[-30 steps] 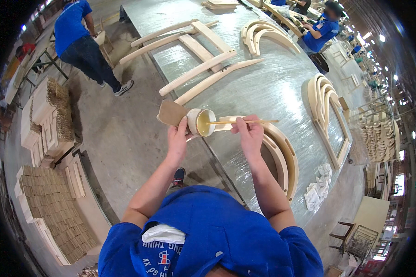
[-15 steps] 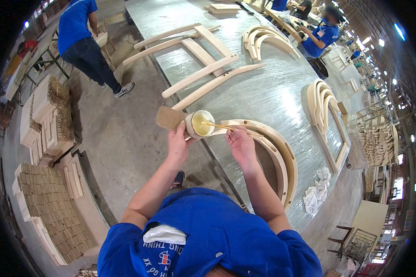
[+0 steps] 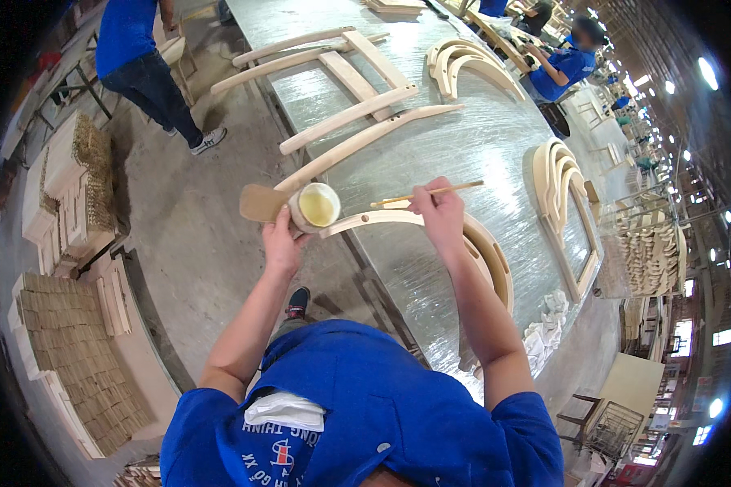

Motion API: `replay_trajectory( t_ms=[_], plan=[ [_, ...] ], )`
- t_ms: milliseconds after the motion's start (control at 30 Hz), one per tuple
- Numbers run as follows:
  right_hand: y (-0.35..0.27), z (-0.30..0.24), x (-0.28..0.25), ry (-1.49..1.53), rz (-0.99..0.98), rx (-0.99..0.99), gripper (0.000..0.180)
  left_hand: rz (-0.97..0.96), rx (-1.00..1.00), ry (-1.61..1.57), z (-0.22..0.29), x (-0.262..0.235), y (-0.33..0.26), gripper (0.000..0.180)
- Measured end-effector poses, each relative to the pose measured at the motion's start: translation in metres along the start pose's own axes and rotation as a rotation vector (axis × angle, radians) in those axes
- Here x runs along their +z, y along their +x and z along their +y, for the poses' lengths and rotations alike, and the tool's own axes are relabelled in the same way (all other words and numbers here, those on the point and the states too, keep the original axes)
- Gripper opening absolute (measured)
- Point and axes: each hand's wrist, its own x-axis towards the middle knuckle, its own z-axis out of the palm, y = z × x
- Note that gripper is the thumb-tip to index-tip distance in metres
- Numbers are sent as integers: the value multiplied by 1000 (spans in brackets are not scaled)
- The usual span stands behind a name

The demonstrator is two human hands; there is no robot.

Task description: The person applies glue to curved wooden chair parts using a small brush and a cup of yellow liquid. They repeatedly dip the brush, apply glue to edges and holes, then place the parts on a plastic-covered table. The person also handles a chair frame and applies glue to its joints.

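My left hand (image 3: 282, 247) is closed around a whitish cup (image 3: 334, 204) with pale yellow liquid (image 3: 316, 209) inside, its mouth tilted toward me. A flat brown piece with rounded corners (image 3: 261, 203) sticks out to the left of the cup; whether it joins the cup or is held with it, I cannot tell. Pinched in my right hand (image 3: 439, 217) is a thin wooden stick (image 3: 467, 187), its tip pointing left, clear of the cup. Below the stick, curved wooden chair parts (image 3: 390, 217) with holes along them lie at the table edge, partly hidden behind my right forearm.
The plastic-covered table (image 3: 365, 154) carries a wooden frame (image 3: 353, 89), more curved parts (image 3: 473, 65), (image 3: 560, 195) and a crumpled white cloth (image 3: 547, 327). Stacked wood pieces (image 3: 85, 357) stand at the left. Co-workers (image 3: 142, 73) are beyond the table's far left and right.
The stick has come out of the cup and moved right, now held nearly level. My left hand and the cup have shifted left, away from the curved parts.
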Motion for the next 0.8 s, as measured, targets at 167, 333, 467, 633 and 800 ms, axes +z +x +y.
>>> replay_trajectory(
  t_ms=[167, 333, 467, 633, 800],
  plan=[
    [2, 10, 19, -374, -168, -170, 17, 75, 18, -26, 4, -33, 0, 33],
    [4, 23, 39, -540, -332, -273, 15, 60, 33, -56, 4, -48, -3, 31],
    [7, 23, 40, -611, -395, -320, 14, 71, 47, -71, 5, -51, -8, 30],
    [11, 22, 42, -553, -355, -325, 18, 84, 26, -73, 4, -53, -8, 30],
    [11, 23, 42, -513, -382, -333, 17, 107, -1, -58, 3, -52, -7, 30]
  ],
)
